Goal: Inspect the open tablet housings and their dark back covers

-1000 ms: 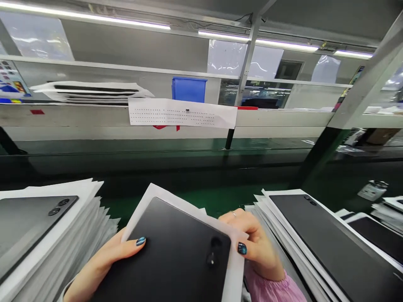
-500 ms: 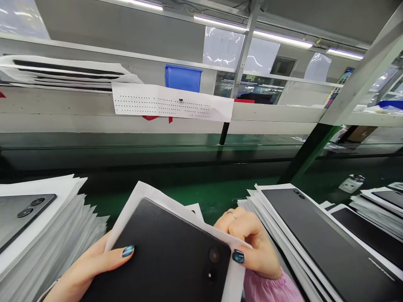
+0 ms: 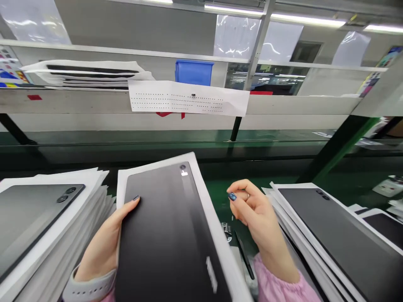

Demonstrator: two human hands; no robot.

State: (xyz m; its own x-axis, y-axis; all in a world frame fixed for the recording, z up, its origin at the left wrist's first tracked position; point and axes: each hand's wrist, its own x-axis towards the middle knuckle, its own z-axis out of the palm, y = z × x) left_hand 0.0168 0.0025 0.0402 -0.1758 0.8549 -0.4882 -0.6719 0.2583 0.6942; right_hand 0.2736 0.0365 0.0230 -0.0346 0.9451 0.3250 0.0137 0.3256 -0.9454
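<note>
My left hand (image 3: 105, 241), with a grey watch strap at the wrist, grips the left edge of a white-bordered printed sheet (image 3: 166, 226). Its thumb lies on top of the sheet, which bears a dark tablet picture with a camera dot near the top; the fingers underneath are hidden. Whether this is one sheet or several I cannot tell. To the right, apart from the sheet, my right hand (image 3: 253, 214) hovers with curled fingers and the thumb pressed near the index finger; nothing shows in it. Below it lie a black pen-like tool (image 3: 244, 253) and a small metal object (image 3: 226, 230).
A tall stack of printed sheets (image 3: 40, 214) rises on the left, and another stack (image 3: 340, 235) on the right. A shelf (image 3: 283, 105) runs across the back, carrying more sheets (image 3: 94, 75) and a blue bin (image 3: 194, 72). A slanted post (image 3: 336, 151) stands at right.
My right hand has let go of the sheet's edge and moved slightly up, away from it. The sheet has turned more upright in my left hand, now showing a different tablet picture.
</note>
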